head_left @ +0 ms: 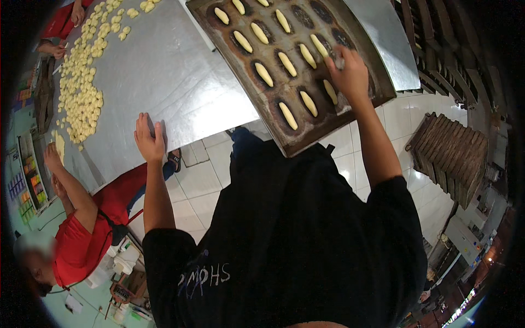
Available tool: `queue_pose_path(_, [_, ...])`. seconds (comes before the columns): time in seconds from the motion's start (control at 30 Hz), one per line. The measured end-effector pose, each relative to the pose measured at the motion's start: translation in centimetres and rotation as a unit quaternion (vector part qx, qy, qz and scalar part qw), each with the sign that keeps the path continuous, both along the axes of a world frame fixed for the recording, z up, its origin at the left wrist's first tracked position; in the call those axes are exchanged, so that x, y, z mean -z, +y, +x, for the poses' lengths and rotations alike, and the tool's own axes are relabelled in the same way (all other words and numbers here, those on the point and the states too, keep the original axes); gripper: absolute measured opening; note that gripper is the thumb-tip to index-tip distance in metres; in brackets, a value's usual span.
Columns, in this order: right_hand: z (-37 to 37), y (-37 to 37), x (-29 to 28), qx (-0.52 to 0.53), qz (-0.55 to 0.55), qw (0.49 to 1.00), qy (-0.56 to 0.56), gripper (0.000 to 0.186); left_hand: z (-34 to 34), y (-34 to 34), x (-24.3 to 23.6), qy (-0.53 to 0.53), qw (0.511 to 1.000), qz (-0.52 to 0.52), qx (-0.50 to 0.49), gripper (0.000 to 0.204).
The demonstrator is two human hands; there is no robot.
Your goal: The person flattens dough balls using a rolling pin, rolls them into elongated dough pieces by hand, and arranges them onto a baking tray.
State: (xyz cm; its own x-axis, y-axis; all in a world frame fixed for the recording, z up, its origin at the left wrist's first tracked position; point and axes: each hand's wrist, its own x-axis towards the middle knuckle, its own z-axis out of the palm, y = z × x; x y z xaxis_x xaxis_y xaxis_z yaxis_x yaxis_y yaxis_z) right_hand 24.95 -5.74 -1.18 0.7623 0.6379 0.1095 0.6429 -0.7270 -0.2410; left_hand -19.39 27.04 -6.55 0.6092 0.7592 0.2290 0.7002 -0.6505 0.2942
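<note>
My right hand (pixel 351 76) is over a dark, scorched baking tray (pixel 302 141), its fingers blurred by motion. Just beyond those fingers lies a long dough piece (pixel 319 46), and a shorter-looking one (pixel 330 92) is partly beside the wrist. Several other pale, spindle-shaped dough pieces (pixel 287 64) lie apart in rows on the tray. Whether anything is pinched in the right hand is hidden by the blur. At the near edge of the metal table (pixel 180 65), my left hand (pixel 149 141) rests with its fingers stretched out and nothing in it.
A heap of small dough lumps (pixel 81 101) covers the table's left side. A co-worker in red (pixel 82 246) works at the left edge; another person's hands (pixel 58 51) are at the far left. Stacked slatted trays (pixel 448 156) stand on the floor at right, below dark racks (pixel 437 44).
</note>
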Motion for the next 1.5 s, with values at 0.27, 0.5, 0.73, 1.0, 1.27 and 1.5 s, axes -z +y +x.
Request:
queue_pose_path(0.27, [3.2, 3.1, -0.1, 0.017, 0.017, 0.998, 0.055, 0.032, 0.6, -0.3, 0.3, 0.005, 1.0, -0.013, -0.017, 0.052])
queue_pose_path(0.5, [4.0, 2.0, 0.5, 0.01, -0.034, 0.999, 0.042, 0.042, 0.4, -0.2, -0.6, -0.021, 1.0, -0.001, -0.002, 0.048])
queue_pose_path(0.73, [-3.9, 13.4, -3.9, -0.137, 0.232, 0.963, -0.032, 0.032, 1.2, -1.0, -1.1, 0.067, 0.993, -0.021, 0.097, 0.069])
queue_pose_path(1.0, [-12.9, 30.6, 1.3, -0.199, 0.068, 0.977, -0.035, 0.045, 3.6, 5.8, -4.4, -0.101, 0.962, -0.212, 0.137, 0.033])
queue_pose_path(1.27, [-14.4, 30.4, 1.5, -0.119, 0.003, 0.99, -0.07, 0.05, 13.0, 24.7, -1.3, -0.225, 0.965, -0.125, 0.053, 0.046])
queue_pose_path(1.5, [-16.7, 28.0, -0.2, 0.021, -0.039, 0.995, 0.084, 0.053, 16.9, 31.6, -1.0, -0.141, 0.978, -0.136, 0.064, 0.043])
